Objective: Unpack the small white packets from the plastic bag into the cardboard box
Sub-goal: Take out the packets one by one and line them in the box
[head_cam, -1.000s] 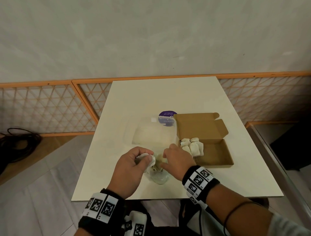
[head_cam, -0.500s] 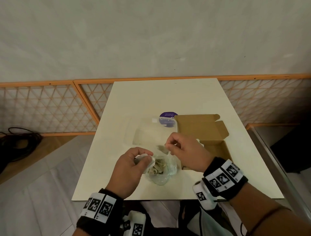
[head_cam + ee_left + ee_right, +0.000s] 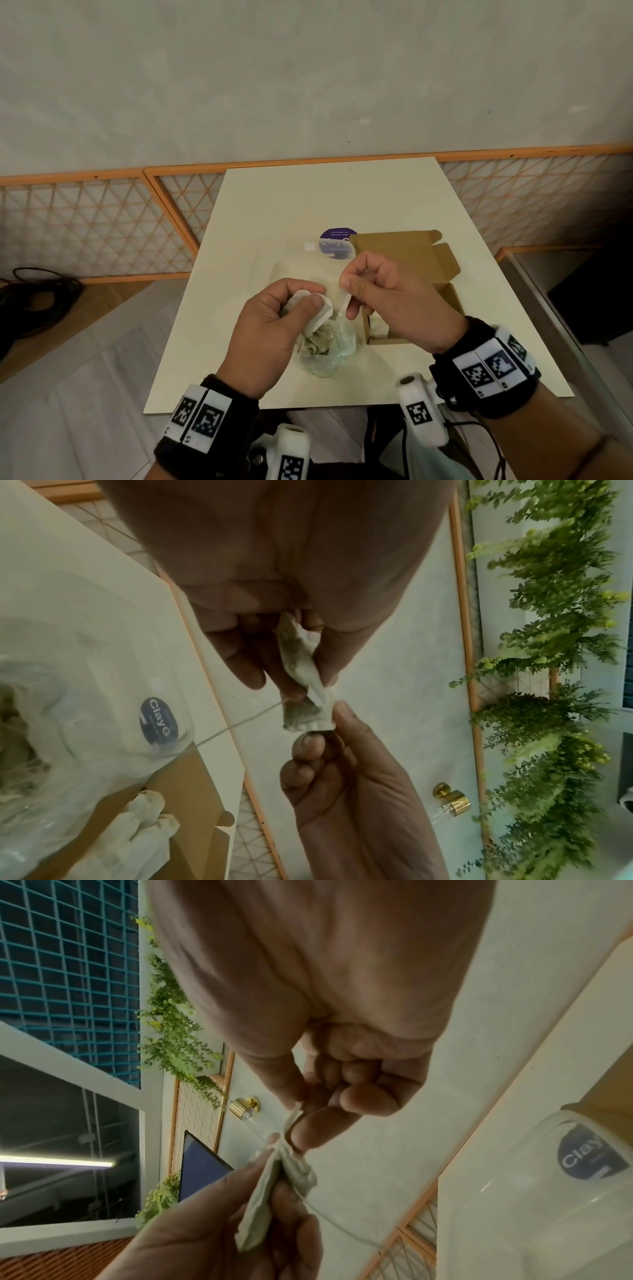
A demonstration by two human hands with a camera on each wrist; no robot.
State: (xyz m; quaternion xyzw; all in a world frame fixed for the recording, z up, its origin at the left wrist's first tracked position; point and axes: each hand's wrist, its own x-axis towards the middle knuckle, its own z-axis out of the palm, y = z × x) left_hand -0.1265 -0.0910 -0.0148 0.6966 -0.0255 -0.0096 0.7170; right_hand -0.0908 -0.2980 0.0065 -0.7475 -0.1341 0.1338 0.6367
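My left hand (image 3: 308, 294) hovers above the clear plastic bag (image 3: 325, 349) and grips a bunch of small white packets (image 3: 320, 313). My right hand (image 3: 347, 298) meets it from the right, thumb and forefinger pinching the end of one packet (image 3: 303, 715). The left wrist view shows my left hand (image 3: 294, 680) holding a twisted packet (image 3: 296, 653) just above that pinch. More crumpled packets lie in the bag. The open cardboard box (image 3: 407, 255) stands right of the bag, largely hidden by my right hand. Several packets (image 3: 143, 831) lie in it.
A flat clear plastic bag with a purple round sticker (image 3: 337, 243) lies behind the hands, left of the box. The cream table (image 3: 329, 202) is bare at the back. An orange lattice railing (image 3: 102, 226) runs behind it, and black cables (image 3: 37, 294) lie on the floor at left.
My right hand came up out of the bag, swung toward the box, and now pinches a packet at my left hand. The left hand kept hold of its packets.
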